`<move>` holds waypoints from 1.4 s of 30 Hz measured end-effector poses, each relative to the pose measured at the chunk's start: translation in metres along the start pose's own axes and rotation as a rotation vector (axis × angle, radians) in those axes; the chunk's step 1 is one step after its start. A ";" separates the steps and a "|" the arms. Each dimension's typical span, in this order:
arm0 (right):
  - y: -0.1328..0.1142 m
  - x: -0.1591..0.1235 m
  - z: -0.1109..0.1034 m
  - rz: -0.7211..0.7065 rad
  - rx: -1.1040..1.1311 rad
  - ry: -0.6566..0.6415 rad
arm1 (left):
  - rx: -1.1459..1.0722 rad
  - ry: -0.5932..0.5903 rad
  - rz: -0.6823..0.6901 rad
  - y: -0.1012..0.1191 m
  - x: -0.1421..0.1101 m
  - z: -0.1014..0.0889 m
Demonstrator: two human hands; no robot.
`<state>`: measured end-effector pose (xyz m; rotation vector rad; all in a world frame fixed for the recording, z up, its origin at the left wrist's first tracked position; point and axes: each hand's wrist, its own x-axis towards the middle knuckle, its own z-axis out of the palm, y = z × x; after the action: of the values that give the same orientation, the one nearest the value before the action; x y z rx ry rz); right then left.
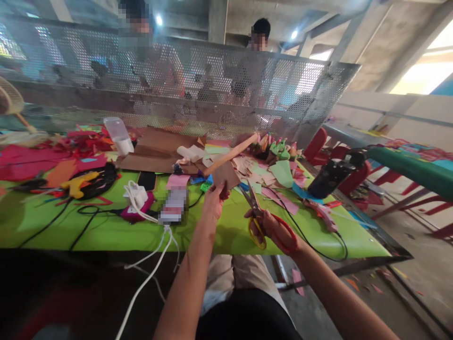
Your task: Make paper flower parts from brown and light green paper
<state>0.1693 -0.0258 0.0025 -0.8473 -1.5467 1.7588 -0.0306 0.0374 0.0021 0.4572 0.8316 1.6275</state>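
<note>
My left hand (pixel 214 200) pinches the lower edge of a brown piece of paper (pixel 226 174) and holds it up above the green table top (pixel 106 226). My right hand (pixel 274 229) grips scissors (pixel 257 215) with red and yellow handles. Their blades stand apart and point up towards the brown piece, just to its right. Several cut scraps of pink, green and tan paper (pixel 272 177) lie on the table behind both hands.
A yellow glue gun (pixel 79 184), black cables, a white charger (pixel 136 193) with its cord, a phone (pixel 146 179), a white bottle (pixel 118 134) and brown card (pixel 159 151) lie to the left. A black glue gun (pixel 331 177) sits right. Behind a perforated metal screen (pixel 177 80) are two people. Red chairs stand right.
</note>
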 end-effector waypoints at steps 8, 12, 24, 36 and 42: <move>-0.001 0.007 0.004 -0.066 0.029 0.059 | 0.071 -0.121 -0.016 -0.005 -0.002 -0.002; 0.000 0.009 0.010 -0.106 0.027 0.100 | 0.071 -0.122 -0.012 -0.006 -0.002 0.000; 0.012 0.015 0.015 -0.229 -0.002 0.211 | -0.038 -0.114 0.027 -0.010 0.002 0.001; 0.010 0.011 0.010 -0.157 0.057 0.167 | -0.003 -0.133 0.047 -0.014 0.003 0.003; 0.006 0.013 0.007 -0.193 0.032 0.180 | 0.046 -0.155 0.054 -0.015 0.002 0.005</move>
<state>0.1556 -0.0200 -0.0032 -0.7901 -1.4277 1.5229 -0.0174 0.0411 -0.0054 0.6353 0.7472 1.6029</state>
